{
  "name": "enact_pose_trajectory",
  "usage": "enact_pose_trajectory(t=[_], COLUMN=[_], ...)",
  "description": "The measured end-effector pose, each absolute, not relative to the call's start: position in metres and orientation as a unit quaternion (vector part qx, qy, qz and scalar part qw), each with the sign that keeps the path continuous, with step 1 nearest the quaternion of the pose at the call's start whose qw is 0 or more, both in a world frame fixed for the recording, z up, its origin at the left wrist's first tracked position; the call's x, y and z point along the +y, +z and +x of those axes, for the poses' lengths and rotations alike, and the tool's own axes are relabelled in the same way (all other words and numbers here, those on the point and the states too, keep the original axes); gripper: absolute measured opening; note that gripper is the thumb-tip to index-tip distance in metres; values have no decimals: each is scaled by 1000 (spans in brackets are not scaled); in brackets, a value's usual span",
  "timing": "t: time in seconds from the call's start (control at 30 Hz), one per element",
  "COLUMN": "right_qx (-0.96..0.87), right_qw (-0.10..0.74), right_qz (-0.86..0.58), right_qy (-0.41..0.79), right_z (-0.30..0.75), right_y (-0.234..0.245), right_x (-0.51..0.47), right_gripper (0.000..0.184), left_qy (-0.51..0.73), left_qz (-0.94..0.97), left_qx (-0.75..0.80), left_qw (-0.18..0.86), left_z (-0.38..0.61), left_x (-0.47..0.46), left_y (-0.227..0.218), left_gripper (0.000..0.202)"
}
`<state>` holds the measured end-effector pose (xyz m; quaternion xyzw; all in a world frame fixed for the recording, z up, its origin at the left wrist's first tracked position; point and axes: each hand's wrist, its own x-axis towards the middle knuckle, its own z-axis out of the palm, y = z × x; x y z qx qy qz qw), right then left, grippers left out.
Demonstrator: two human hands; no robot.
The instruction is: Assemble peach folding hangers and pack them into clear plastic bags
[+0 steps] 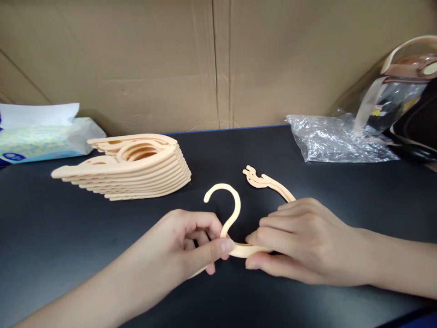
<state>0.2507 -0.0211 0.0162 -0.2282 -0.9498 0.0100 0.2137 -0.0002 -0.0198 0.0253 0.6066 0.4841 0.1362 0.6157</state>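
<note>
A peach plastic hanger (228,207) lies on the black table (51,237) in front of me, hook pointing away. My left hand (186,243) pinches its base just below the hook, thumb on top. My right hand (300,241) grips the right part of the same hanger, fingers curled over it. One arm of the hanger, with a notched end (259,179), sticks out past my right hand toward the back. The hanger's left arm is mostly hidden under my left hand.
A stack of several folded peach hangers (136,166) sits at the back left. Behind it lies a tissue pack (41,136). A crumpled clear plastic bag (334,139) and a dark bottle-like object (406,95) are at the back right. A cardboard wall (211,59) closes off the back.
</note>
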Motion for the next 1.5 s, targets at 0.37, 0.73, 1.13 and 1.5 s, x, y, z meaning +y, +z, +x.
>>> enact_pose_trajectory(t=[0.37,0.73,1.13,1.5], right_qx=[-954,-942,-942,-940], right_qw=[233,251,268,282], right_qz=[-187,-194,-174,-165], right_qy=[-43,-110,-104,-101], right_z=[252,255,253,254], right_y=[20,22,19,17], right_x=[-16,-13,-11,-8], right_gripper=[32,24,21,13], left_qy=[122,94,126,174], left_qz=[607,752,827,848], left_qx=[504,460,415,394], left_qw=[602,464,356,308], left_z=[2,2,0,1], left_x=[-21,-25,-26,-27], left_y=[32,31,27,27], left_gripper=[31,38,37,36])
